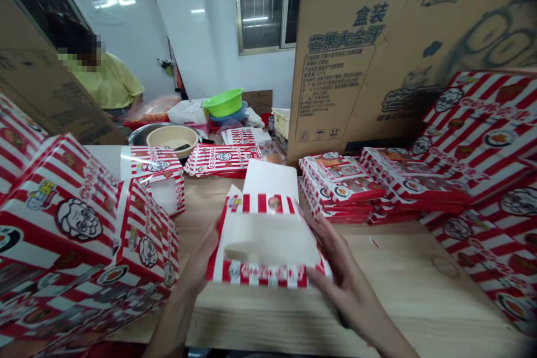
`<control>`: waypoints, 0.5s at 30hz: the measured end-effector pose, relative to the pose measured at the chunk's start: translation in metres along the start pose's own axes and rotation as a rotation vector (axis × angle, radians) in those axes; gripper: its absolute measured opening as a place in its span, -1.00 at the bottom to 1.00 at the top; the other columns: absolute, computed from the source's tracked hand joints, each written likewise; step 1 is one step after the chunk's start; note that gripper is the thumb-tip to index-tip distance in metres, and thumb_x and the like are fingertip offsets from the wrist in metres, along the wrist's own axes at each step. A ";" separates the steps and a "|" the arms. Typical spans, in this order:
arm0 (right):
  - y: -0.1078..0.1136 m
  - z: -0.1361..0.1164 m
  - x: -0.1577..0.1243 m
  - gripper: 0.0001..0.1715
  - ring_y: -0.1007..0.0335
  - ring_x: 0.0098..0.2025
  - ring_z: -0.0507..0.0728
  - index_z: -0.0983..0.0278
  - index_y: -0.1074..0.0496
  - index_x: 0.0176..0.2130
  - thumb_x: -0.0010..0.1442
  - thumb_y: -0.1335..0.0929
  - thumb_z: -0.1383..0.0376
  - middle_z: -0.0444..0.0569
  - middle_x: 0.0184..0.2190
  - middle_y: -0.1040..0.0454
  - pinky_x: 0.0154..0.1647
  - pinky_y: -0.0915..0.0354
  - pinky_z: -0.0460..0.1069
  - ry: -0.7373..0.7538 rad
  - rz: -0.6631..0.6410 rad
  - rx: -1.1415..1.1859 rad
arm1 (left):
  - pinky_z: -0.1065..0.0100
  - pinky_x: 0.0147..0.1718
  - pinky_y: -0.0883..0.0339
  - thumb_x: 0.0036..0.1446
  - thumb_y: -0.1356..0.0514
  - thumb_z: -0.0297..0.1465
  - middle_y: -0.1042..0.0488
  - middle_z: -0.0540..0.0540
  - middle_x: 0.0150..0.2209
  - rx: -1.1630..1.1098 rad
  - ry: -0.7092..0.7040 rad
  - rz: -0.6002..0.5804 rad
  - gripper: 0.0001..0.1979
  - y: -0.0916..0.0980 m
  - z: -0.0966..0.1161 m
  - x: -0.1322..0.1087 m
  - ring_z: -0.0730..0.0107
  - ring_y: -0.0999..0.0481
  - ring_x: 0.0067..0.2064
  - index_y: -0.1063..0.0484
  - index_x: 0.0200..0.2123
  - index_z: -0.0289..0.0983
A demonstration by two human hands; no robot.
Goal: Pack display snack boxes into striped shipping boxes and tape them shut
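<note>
Step in hand, by my reading: shaping a red-and-white striped carton from flat into a box. It sits at the near edge of the wooden surface, about midway along, held between both hands.

- Left hand: grip on the carton's left side, fingers mostly hidden behind the panel, so how tight I cannot tell.
- Right hand: fingers spread and laid flat along the right side, pressing in, not curled round anything.
- Carton: white inside shows, top flap stands up at the back, front not closed. Nothing seen in it.

Closing it would call for squaring the sides first, then folding the upright flap down with both hands steady on the walls.

Containers about:
- Made-up cartons, heaped at the left edge; contents not visible.
- One standing carton with a window, behind them; looks empty.
- Flat cartons, stacked right of the held one; a taller pile along the right edge; another flat stack toward the far edge.
- Big cardboard case, upright at the far right; its inside is hidden.
- Beige bowl in a metal basin, far left; the bowl looks empty.
- Green bowl, set on other bowls; contents out of sight.

A person in a yellow shirt is beyond the far edge.
</note>
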State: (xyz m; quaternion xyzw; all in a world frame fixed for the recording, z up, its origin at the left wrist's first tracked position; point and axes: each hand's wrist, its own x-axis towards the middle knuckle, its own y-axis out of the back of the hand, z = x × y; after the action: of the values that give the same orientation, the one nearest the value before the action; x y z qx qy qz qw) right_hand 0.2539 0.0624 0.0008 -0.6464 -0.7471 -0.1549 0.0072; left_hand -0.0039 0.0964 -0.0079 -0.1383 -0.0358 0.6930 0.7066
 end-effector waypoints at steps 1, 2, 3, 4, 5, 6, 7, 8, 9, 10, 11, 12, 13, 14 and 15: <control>-0.003 0.000 -0.010 -0.29 0.08 0.24 0.16 0.02 0.10 0.20 0.16 -0.29 0.19 -0.02 0.24 0.02 0.18 -0.02 0.17 0.053 -0.025 0.041 | 0.18 -0.10 -0.34 -0.05 -0.11 0.03 -0.47 -0.13 -0.10 -0.039 -0.044 0.071 -0.47 0.004 -0.003 -0.009 0.09 -0.42 -0.04 -0.38 -0.14 -0.23; -0.006 0.001 -0.018 -0.36 -0.01 0.20 0.17 0.01 0.04 0.18 0.17 -0.28 0.18 -0.02 0.20 -0.08 0.14 -0.10 0.16 0.101 -0.023 0.088 | 0.18 -0.12 -0.35 -0.04 -0.09 0.04 -0.51 -0.09 -0.19 -0.084 -0.075 0.134 -0.53 0.008 -0.007 -0.017 0.11 -0.45 -0.09 -0.42 -0.28 -0.23; -0.010 0.003 -0.026 -0.46 -0.12 0.15 0.19 0.02 -0.06 0.14 0.19 -0.25 0.16 0.00 0.13 -0.20 0.09 -0.17 0.16 0.140 0.021 0.133 | 0.18 -0.14 -0.36 -0.04 -0.08 0.05 -0.52 -0.07 -0.30 -0.132 -0.086 0.186 -0.55 0.011 -0.010 -0.024 0.13 -0.47 -0.14 -0.42 -0.45 -0.24; -0.012 0.007 -0.032 -0.57 -0.21 0.09 0.21 0.04 -0.16 0.08 0.20 -0.21 0.14 0.01 0.04 -0.30 0.03 -0.24 0.15 0.176 0.105 0.164 | 0.17 -0.15 -0.36 -0.05 -0.09 0.04 -0.51 -0.04 -0.42 -0.177 -0.079 0.227 -0.55 0.014 -0.013 -0.030 0.15 -0.49 -0.19 -0.37 -0.58 -0.25; -0.014 0.011 -0.037 -0.64 -0.28 0.02 0.23 0.06 -0.24 0.01 0.21 -0.18 0.13 0.03 -0.04 -0.35 -0.02 -0.27 0.16 0.203 0.216 0.173 | 0.17 -0.16 -0.36 -0.06 -0.11 0.02 -0.48 -0.01 -0.52 -0.213 -0.063 0.262 -0.55 0.015 -0.016 -0.033 0.18 -0.50 -0.24 -0.32 -0.65 -0.25; -0.015 0.015 -0.041 -0.67 -0.31 -0.03 0.24 0.08 -0.29 -0.04 0.22 -0.16 0.13 0.04 -0.11 -0.37 -0.06 -0.29 0.16 0.221 0.324 0.145 | 0.16 -0.16 -0.36 -0.08 -0.13 0.00 -0.45 0.01 -0.57 -0.233 -0.050 0.290 -0.56 0.016 -0.019 -0.035 0.21 -0.50 -0.28 -0.31 -0.67 -0.25; -0.015 0.019 -0.043 -0.69 -0.31 -0.05 0.25 0.09 -0.32 -0.08 0.22 -0.16 0.14 0.06 -0.13 -0.36 -0.10 -0.30 0.16 0.227 0.402 0.078 | 0.15 -0.15 -0.35 -0.08 -0.14 -0.01 -0.45 0.02 -0.56 -0.237 -0.052 0.309 -0.59 0.017 -0.022 -0.036 0.23 -0.50 -0.28 -0.33 -0.64 -0.24; -0.013 0.022 -0.044 -0.70 -0.29 -0.05 0.26 0.10 -0.34 -0.10 0.22 -0.16 0.16 0.06 -0.12 -0.34 -0.12 -0.29 0.16 0.231 0.434 -0.015 | 0.14 -0.13 -0.33 -0.07 -0.13 -0.01 -0.47 0.02 -0.52 -0.221 -0.075 0.319 -0.61 0.018 -0.026 -0.036 0.24 -0.49 -0.27 -0.37 -0.59 -0.23; -0.011 0.025 -0.044 -0.72 -0.28 -0.05 0.26 0.11 -0.35 -0.12 0.22 -0.17 0.18 0.06 -0.12 -0.33 -0.13 -0.28 0.17 0.235 0.416 -0.118 | 0.12 -0.09 -0.30 -0.04 -0.11 -0.01 -0.50 0.01 -0.44 -0.176 -0.116 0.323 -0.62 0.019 -0.028 -0.036 0.25 -0.48 -0.23 -0.41 -0.52 -0.22; -0.007 0.026 -0.043 -0.74 -0.28 -0.05 0.26 0.11 -0.37 -0.15 0.21 -0.18 0.21 0.05 -0.14 -0.35 -0.13 -0.27 0.16 0.241 0.362 -0.221 | 0.12 -0.03 -0.25 -0.01 -0.10 -0.04 -0.51 -0.02 -0.34 -0.092 -0.165 0.319 -0.64 0.020 -0.030 -0.035 0.25 -0.46 -0.16 -0.42 -0.47 -0.21; -0.002 0.026 -0.041 -0.78 -0.28 -0.06 0.24 0.12 -0.38 -0.19 0.20 -0.20 0.24 0.02 -0.18 -0.39 -0.13 -0.26 0.15 0.256 0.292 -0.323 | 0.12 0.03 -0.18 0.02 -0.10 -0.08 -0.49 -0.05 -0.25 0.028 -0.207 0.302 -0.68 0.021 -0.031 -0.034 0.24 -0.42 -0.09 -0.43 -0.43 -0.22; 0.002 0.024 -0.037 -0.83 -0.30 -0.09 0.23 0.13 -0.39 -0.24 0.18 -0.23 0.28 -0.01 -0.25 -0.43 -0.13 -0.25 0.14 0.286 0.225 -0.425 | 0.13 0.09 -0.10 0.04 -0.11 -0.14 -0.46 -0.08 -0.15 0.174 -0.235 0.270 -0.72 0.020 -0.032 -0.033 0.23 -0.36 -0.01 -0.44 -0.38 -0.22; 0.006 0.022 -0.032 -0.87 -0.33 -0.13 0.22 0.15 -0.39 -0.28 0.16 -0.26 0.30 -0.04 -0.32 -0.46 -0.13 -0.24 0.14 0.324 0.173 -0.524 | 0.14 0.13 -0.02 0.05 -0.12 -0.20 -0.41 -0.10 -0.07 0.324 -0.253 0.232 -0.76 0.019 -0.031 -0.032 0.22 -0.30 0.06 -0.44 -0.33 -0.23; 0.009 0.019 -0.025 -0.91 -0.36 -0.18 0.21 0.17 -0.39 -0.31 0.13 -0.29 0.32 -0.05 -0.38 -0.47 -0.15 -0.24 0.13 0.363 0.129 -0.622 | 0.15 0.16 0.04 0.05 -0.13 -0.25 -0.34 -0.13 0.01 0.460 -0.265 0.194 -0.78 0.017 -0.030 -0.031 0.21 -0.23 0.12 -0.43 -0.28 -0.23; 0.010 0.015 -0.017 -0.92 -0.38 -0.24 0.21 0.18 -0.40 -0.33 0.10 -0.32 0.33 -0.06 -0.41 -0.48 -0.19 -0.24 0.13 0.396 0.088 -0.721 | 0.14 0.17 0.08 0.06 -0.12 -0.29 -0.27 -0.15 0.08 0.566 -0.269 0.151 -0.77 0.013 -0.029 -0.030 0.21 -0.16 0.16 -0.41 -0.20 -0.23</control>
State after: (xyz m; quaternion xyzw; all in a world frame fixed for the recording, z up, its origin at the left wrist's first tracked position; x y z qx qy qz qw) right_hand 0.2694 0.0507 -0.0153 -0.5966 -0.6008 -0.5275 -0.0696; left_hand -0.0109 0.0625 -0.0346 0.1543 0.0756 0.7379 0.6527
